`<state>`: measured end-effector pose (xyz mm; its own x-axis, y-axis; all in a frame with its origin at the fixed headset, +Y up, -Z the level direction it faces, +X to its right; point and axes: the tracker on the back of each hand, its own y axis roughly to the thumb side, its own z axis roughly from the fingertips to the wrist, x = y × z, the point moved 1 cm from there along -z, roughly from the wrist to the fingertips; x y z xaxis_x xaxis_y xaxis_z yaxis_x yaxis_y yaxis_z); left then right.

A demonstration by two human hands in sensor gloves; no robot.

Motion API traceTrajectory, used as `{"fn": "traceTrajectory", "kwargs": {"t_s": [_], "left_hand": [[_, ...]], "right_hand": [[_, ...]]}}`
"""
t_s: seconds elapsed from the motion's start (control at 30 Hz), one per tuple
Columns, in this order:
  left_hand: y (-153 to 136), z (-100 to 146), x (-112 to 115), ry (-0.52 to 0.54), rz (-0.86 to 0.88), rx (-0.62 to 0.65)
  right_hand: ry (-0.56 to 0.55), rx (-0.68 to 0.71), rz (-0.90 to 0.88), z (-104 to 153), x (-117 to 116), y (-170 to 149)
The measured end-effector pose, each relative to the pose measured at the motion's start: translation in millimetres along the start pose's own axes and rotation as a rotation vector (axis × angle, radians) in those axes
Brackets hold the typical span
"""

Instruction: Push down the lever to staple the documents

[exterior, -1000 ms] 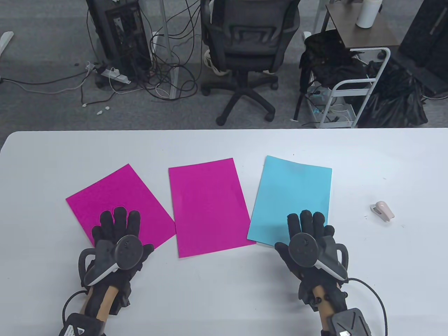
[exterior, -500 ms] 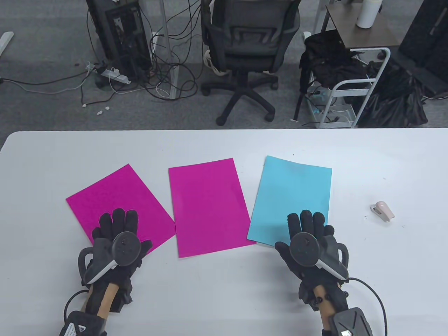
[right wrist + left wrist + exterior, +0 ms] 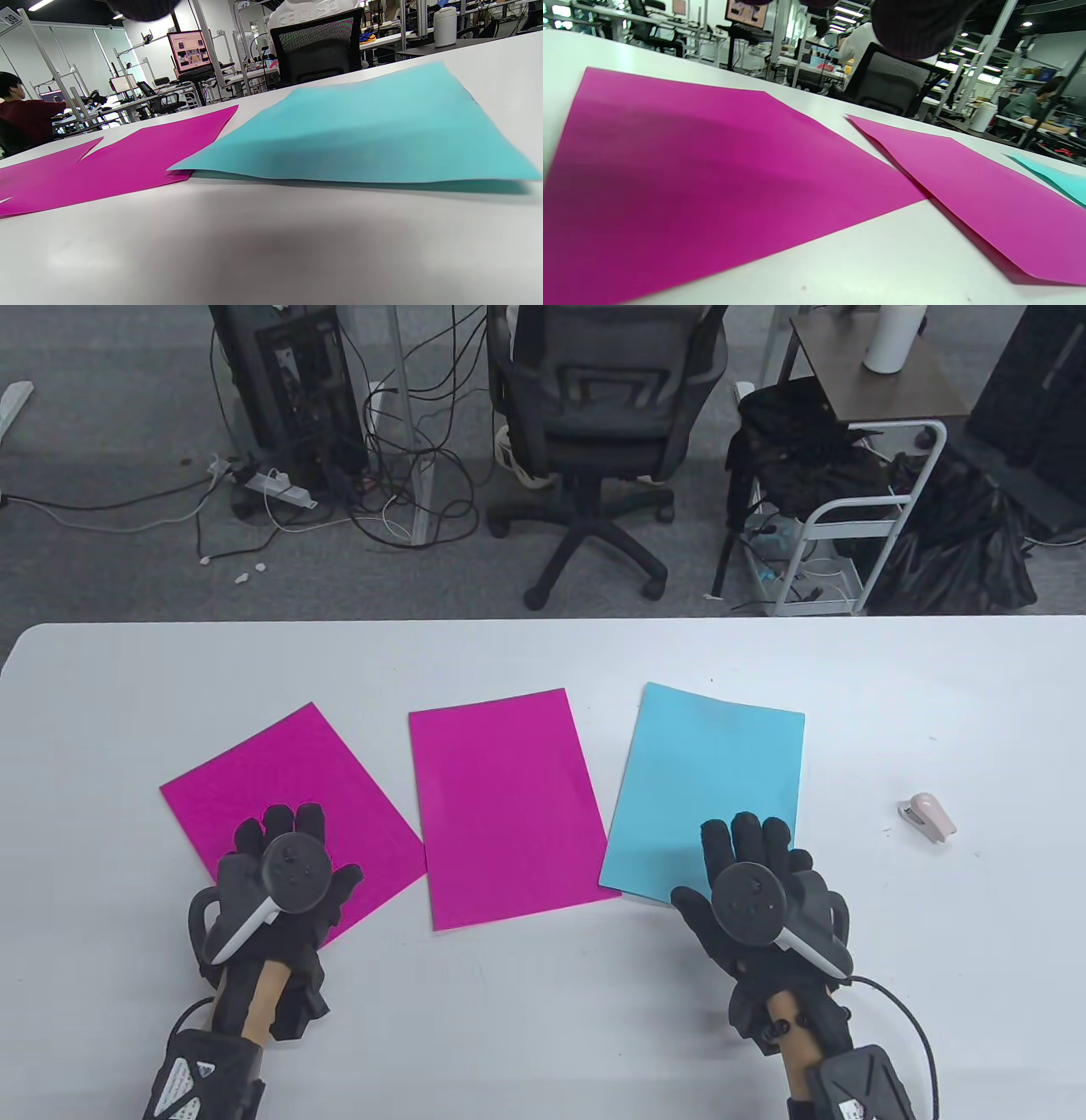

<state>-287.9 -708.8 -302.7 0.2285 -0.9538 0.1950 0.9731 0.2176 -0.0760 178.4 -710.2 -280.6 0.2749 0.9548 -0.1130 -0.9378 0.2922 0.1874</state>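
Three sheets lie flat on the white table point(image 3: 543, 661): a tilted magenta sheet point(image 3: 280, 780) at left, a magenta sheet point(image 3: 505, 806) in the middle, a blue sheet point(image 3: 713, 780) at right. A small pink stapler point(image 3: 927, 817) lies alone at the far right. My left hand point(image 3: 284, 836) is over the near part of the left magenta sheet point(image 3: 712, 178), fingers extended. My right hand point(image 3: 751, 844) is over the near edge of the blue sheet point(image 3: 373, 131), fingers spread. Neither hand holds anything. The middle sheet also shows in the left wrist view point(image 3: 971, 186).
An office chair point(image 3: 598, 432) stands beyond the far table edge. A metal cart point(image 3: 848, 517) and a side table with a white bottle point(image 3: 891, 335) are at the back right. Cables and a computer tower point(image 3: 288, 398) are at the back left.
My left hand has drawn back toward me and its fingers show shorter over the magenta sheet. My right hand has shifted very slightly right. Sheets and stapler have not moved.
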Motion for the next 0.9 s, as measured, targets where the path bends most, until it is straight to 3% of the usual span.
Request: {"fn": "traceTrajectory", "kwargs": {"t_s": [0.13, 0.47, 0.6, 0.9], "left_hand": [[-14, -14, -9, -0.005, 0.054, -0.109], [-72, -44, -35, -0.021, 0.174, -0.524], [-92, -53, -27, -0.059, 0.207, -0.671], [-109, -72, 5, -0.149, 0.18, -0.779]], "right_hand": [[0.004, -0.006, 0.001, -1, -1, -3], [0.012, -0.035, -0.009, -5, -3, -11], [0.018, -0.042, -0.008, -7, -4, -13], [0.03, -0.052, -0.002, -8, -4, -13]]}}
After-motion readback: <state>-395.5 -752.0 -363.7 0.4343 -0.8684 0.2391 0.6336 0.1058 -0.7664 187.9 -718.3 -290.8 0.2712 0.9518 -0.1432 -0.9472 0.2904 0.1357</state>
